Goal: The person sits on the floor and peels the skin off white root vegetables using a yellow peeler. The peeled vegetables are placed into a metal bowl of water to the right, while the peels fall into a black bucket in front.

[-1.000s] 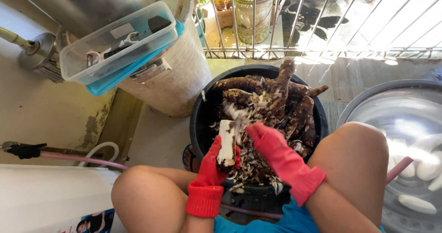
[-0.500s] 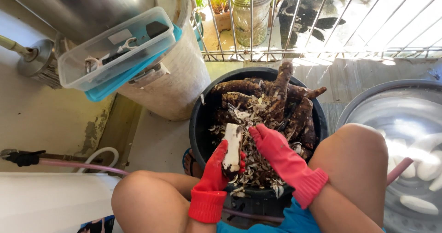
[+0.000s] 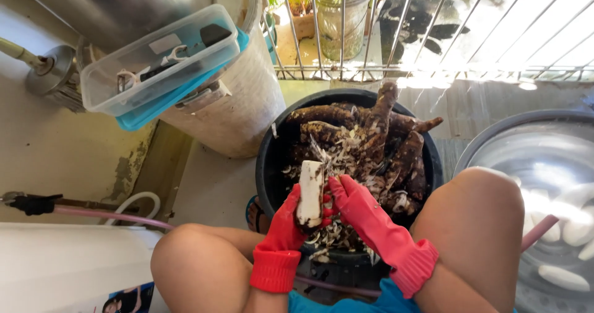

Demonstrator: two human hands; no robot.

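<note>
Hands in red gloves, left hand (image 3: 286, 221) grip clamped on peeled root (image 3: 310, 192), right hand (image 3: 354, 203) grip unclear, over tub rim (image 3: 267, 164).

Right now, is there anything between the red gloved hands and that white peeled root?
Nothing visible does. The left hand is wrapped around the white peeled root from below, and the right hand presses against its side. Both gloves touch it directly, above the black bucket of unpeeled brown roots.
</note>
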